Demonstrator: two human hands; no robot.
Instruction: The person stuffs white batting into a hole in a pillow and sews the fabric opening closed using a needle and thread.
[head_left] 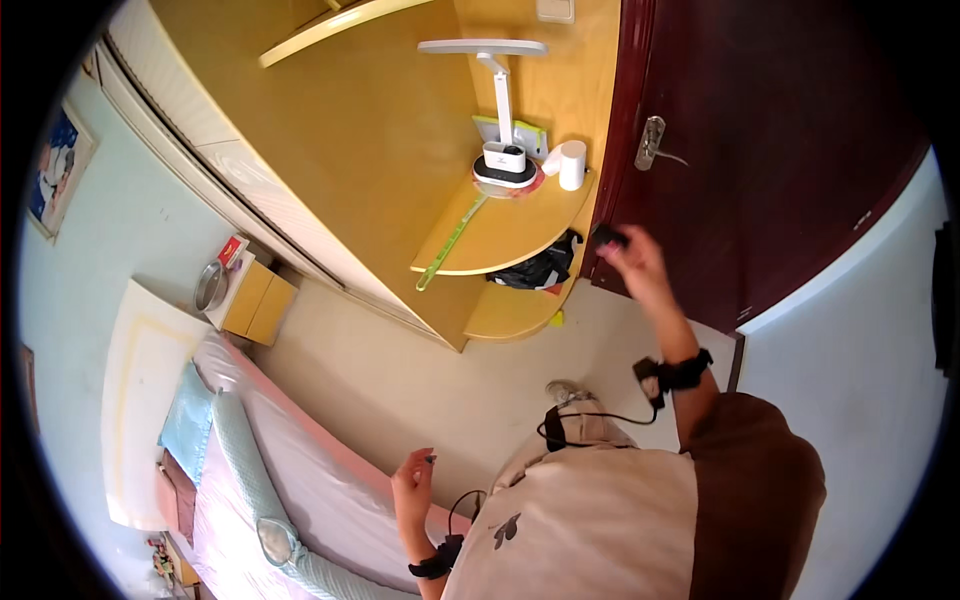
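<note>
My right hand (643, 265) is raised in front of the dark red door's edge, near the corner shelf. Its fingers are closed round a small black object (608, 239), blurred, whose kind I cannot make out. Lower down, my left hand (411, 486) hangs beside the bed with its fingers curled together. Something small and dark shows at its fingertips, too small to name. Both wrists wear black straps with cables, the right strap (683, 372) being the plainer to see.
A white desk lamp (503, 105), a white cylinder (572, 166) and a long green strip (452, 243) overhanging the edge are on the corner shelf (500, 238). A black bag (540, 268) sits below. The dark red door (760, 150) is right, the bed (290, 440) left.
</note>
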